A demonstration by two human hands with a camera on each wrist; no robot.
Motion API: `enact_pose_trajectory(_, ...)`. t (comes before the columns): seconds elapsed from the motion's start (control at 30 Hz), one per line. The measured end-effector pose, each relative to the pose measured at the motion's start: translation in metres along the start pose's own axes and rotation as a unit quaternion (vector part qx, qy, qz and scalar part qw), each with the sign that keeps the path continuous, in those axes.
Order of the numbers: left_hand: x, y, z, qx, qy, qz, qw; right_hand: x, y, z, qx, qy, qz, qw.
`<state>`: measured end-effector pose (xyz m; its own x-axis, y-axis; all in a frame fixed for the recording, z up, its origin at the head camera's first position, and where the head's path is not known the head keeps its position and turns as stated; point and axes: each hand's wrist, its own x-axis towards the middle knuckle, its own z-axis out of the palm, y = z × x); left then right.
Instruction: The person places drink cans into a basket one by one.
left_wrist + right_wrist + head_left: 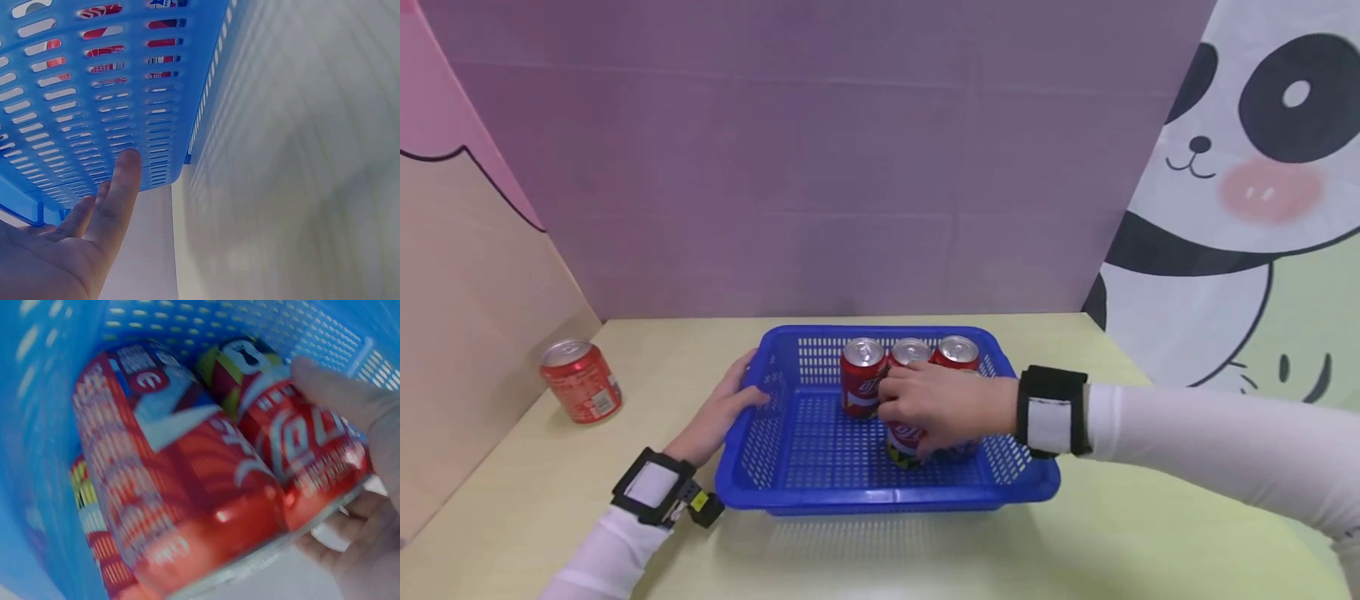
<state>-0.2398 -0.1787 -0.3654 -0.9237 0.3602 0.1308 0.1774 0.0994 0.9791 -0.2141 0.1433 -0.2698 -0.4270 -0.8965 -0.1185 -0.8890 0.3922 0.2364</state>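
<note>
A blue plastic basket point(880, 498) with slotted walls stands on the table. My left hand point(718, 412) grips its left rim, thumb over the top. In the left wrist view one finger of that hand point(115, 206) lies against the basket's outer wall point(181, 125). Inside the basket, my right hand point(943, 404) holds a red soda can point(904, 437) upright, thumb on the near side and fingers over its top. Three red cans, the left one point(860, 383) most visible, stand along the back wall. Another can point(169, 469) stands right beside the held can point(294, 437), mostly hidden by my hand in the head view.
A separate red can point(583, 383) stands on the pale yellow table point(655, 367) to the left of the basket, near the left partition. A purple panel point(850, 183) closes off the back, and a panda-printed panel point(1210, 317) rises at the right.
</note>
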Motion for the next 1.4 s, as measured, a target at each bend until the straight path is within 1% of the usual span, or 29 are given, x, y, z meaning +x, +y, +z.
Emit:
enact_pose_trajectory(0.07,0.000,0.000,0.000,0.000,-0.001,0.001,1.0000,-0.002,0.003,-0.007,0.027,0.016,0.005,1.000)
enact_pose_trajectory(0.13,0.000,0.000,0.000,-0.001,-0.002,0.001,1.0000,-0.005,0.008,-0.016,0.057,0.045,0.023,0.997)
enact_pose_trajectory(0.2,0.000,0.000,0.001,-0.002,-0.002,0.002,1.0000,-0.011,0.016,-0.025,0.073,0.078,0.057,0.993)
enact_pose_trajectory(0.27,0.000,0.000,0.001,-0.003,-0.002,0.003,1.0000,-0.020,0.025,-0.032,0.076,0.101,0.115,0.985)
enact_pose_trajectory(0.33,0.000,-0.001,0.000,-0.003,-0.002,0.004,1.0000,-0.030,0.037,-0.036,0.079,0.107,0.185,0.974)
enact_pose_trajectory(0.43,-0.001,-0.001,0.000,-0.004,-0.002,0.004,1.0000,-0.049,0.057,-0.030,0.096,0.101,0.278,0.950)
enact_pose_trajectory(0.47,-0.001,0.000,0.000,-0.003,-0.004,0.003,1.0000,-0.056,0.064,-0.026,0.109,0.098,0.300,0.943)
enact_pose_trajectory(0.57,-0.002,0.001,0.000,-0.003,-0.005,-0.001,1.0000,-0.078,0.082,-0.007,0.155,0.102,0.346,0.920)
enact_pose_trajectory(0.63,-0.003,0.002,0.000,-0.002,-0.006,-0.004,1.0000,-0.091,0.090,0.005,0.198,0.103,0.373,0.901)
enact_pose_trajectory(0.67,-0.003,0.002,-0.001,-0.001,-0.006,-0.004,1.0000,-0.096,0.093,0.011,0.227,0.103,0.385,0.889)
enact_pose_trajectory(0.73,-0.004,0.003,-0.001,-0.003,-0.006,-0.003,1.0000,-0.105,0.096,0.022,0.295,0.098,0.409,0.858)
enact_pose_trajectory(0.87,-0.004,0.004,0.000,-0.009,-0.007,-0.002,0.9999,-0.110,0.096,0.044,0.436,0.093,0.426,0.787)
enact_pose_trajectory(0.9,-0.004,0.004,0.000,-0.010,-0.006,-0.002,0.9999,-0.109,0.095,0.049,0.462,0.096,0.424,0.773)
enact_pose_trajectory(0.97,-0.004,0.004,0.000,-0.011,-0.003,-0.005,0.9999,-0.104,0.092,0.060,0.497,0.106,0.418,0.753)
enact_pose_trajectory(1.03,-0.004,0.004,0.001,-0.011,-0.002,-0.007,0.9999,-0.098,0.088,0.070,0.508,0.125,0.420,0.742)
enact_pose_trajectory(1.07,-0.005,0.003,0.001,-0.013,-0.003,-0.007,0.9999,-0.095,0.085,0.074,0.507,0.137,0.423,0.739)
enact_pose_trajectory(1.17,-0.005,0.003,0.001,-0.013,-0.005,-0.008,0.9999,-0.087,0.079,0.084,0.481,0.188,0.434,0.738)
enact_pose_trajectory(1.27,-0.004,0.004,0.001,-0.013,-0.003,-0.006,0.9999,-0.081,0.074,0.090,0.458,0.233,0.442,0.735)
enact_pose_trajectory(1.33,-0.004,0.005,0.001,-0.012,-0.001,-0.002,0.9999,-0.079,0.073,0.091,0.454,0.248,0.445,0.731)
enact_pose_trajectory(1.4,-0.004,0.005,0.000,-0.011,-0.001,-0.001,0.9999,-0.078,0.072,0.090,0.458,0.251,0.447,0.726)
